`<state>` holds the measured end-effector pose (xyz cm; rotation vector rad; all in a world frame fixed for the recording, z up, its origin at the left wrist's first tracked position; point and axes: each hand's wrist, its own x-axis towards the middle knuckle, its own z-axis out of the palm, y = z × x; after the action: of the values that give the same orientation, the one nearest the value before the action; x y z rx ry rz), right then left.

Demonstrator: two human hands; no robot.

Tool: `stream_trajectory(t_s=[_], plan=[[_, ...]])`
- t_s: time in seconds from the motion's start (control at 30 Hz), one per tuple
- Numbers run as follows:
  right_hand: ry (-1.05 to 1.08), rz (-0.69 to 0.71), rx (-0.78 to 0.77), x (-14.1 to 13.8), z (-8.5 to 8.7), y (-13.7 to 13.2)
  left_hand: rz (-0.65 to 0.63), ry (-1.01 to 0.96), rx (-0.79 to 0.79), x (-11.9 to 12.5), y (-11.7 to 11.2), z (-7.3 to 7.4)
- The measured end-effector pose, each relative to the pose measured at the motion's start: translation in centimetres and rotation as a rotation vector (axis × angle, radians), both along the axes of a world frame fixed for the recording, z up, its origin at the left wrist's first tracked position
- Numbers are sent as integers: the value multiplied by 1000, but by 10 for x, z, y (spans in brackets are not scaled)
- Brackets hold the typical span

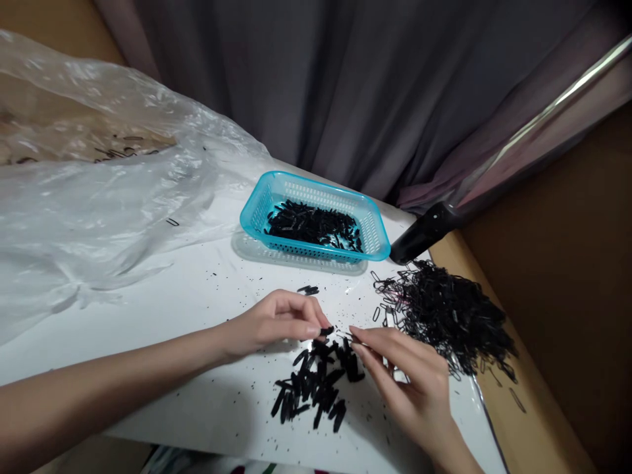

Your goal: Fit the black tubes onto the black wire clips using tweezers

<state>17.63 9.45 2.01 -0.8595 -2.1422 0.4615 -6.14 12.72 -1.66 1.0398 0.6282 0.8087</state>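
Note:
My left hand (289, 319) is closed, with a small black strip (326, 331) pinched between thumb and fingertips. Facing it, my right hand (407, 368) pinches a thin, pointed object (347, 335) whose tip comes close to the strip; its kind is too small to tell. Under and in front of both hands lies a loose heap of short black strips (311, 382) on the white tabletop (197, 388). A few more strips (309, 289) lie just beyond my left hand. A white, narrow object (399, 375) is partly hidden behind my right hand.
A blue perforated basket (251, 220) holding many black strips stands beyond my hands. To the right is a big pile of black wire loops (449, 316), with a black cylindrical object (422, 234) behind it. Clear plastic sheeting (113, 217) covers the left side. Black crumbs dot the tabletop.

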Motion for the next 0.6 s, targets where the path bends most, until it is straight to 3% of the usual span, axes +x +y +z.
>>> stream_trajectory(t_s=[0.4, 0.6], plan=[[-39, -17, -12, 0, -2, 0, 136, 31, 36, 2, -3, 5], [-69, -30, 20, -1, -6, 0, 126, 19, 85, 3, -1, 3]])
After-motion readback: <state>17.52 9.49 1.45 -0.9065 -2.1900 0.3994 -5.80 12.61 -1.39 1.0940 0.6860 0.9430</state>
